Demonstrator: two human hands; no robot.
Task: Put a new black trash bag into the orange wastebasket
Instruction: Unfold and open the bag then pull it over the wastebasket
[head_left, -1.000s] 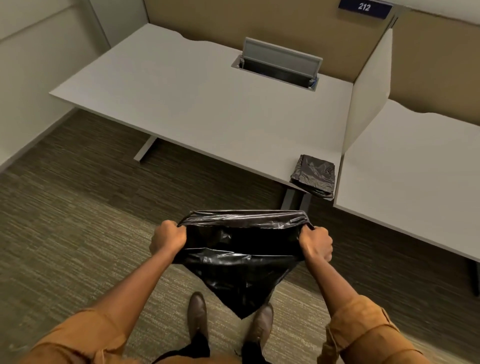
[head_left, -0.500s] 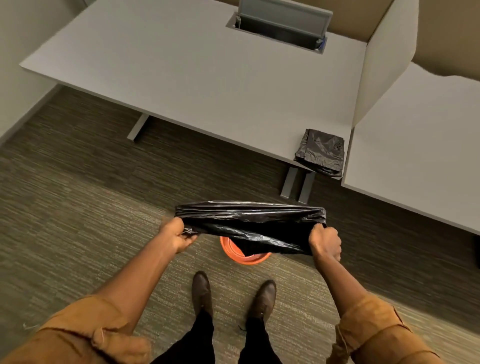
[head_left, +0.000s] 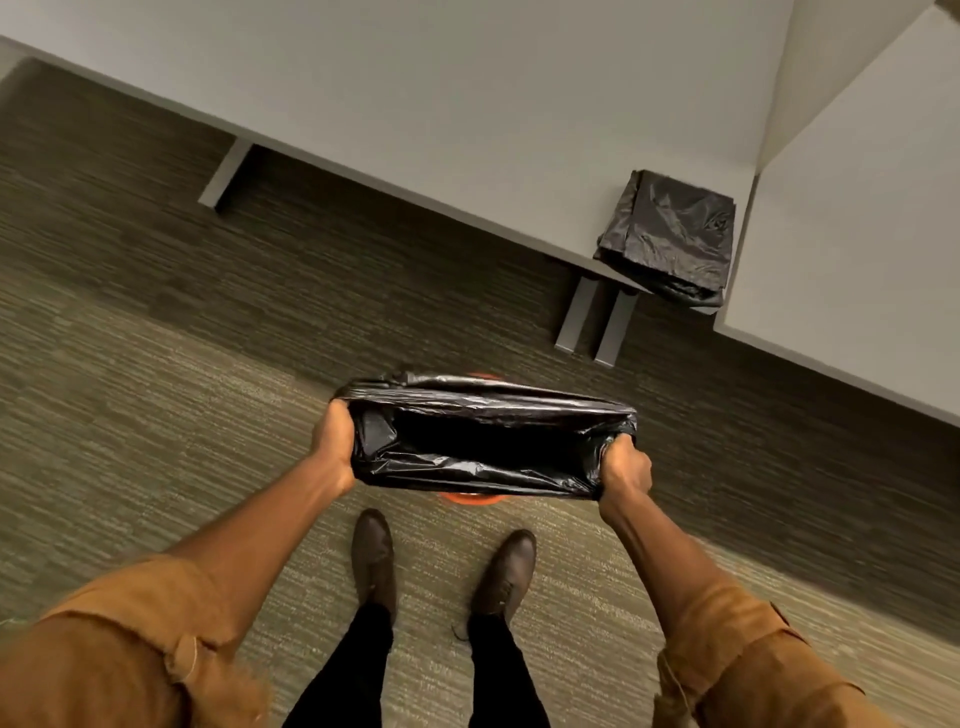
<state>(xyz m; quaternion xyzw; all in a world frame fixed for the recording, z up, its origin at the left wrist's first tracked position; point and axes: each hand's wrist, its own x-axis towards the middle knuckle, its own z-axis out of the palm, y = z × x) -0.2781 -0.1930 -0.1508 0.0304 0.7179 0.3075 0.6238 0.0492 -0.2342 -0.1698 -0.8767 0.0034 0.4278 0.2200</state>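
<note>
A black trash bag (head_left: 483, 470) is stretched wide between my hands, its mouth open upward and dark inside. My left hand (head_left: 335, 441) grips the bag's left edge and my right hand (head_left: 626, 467) grips its right edge. The bag hangs right over the orange wastebasket (head_left: 470, 500), which stands on the carpet just ahead of my shoes. Only thin slivers of its orange rim show below and above the bag; the rest is hidden.
A folded stack of black trash bags (head_left: 670, 236) lies at the near corner of the grey desk (head_left: 467, 104). A second desk (head_left: 857, 234) stands to the right behind a divider. Desk legs (head_left: 595, 325) rise from the carpet beyond the basket.
The bag's mouth has been pulled open wider and lowered over the wastebasket, which is now almost hidden. My view has tilted down toward the floor.
</note>
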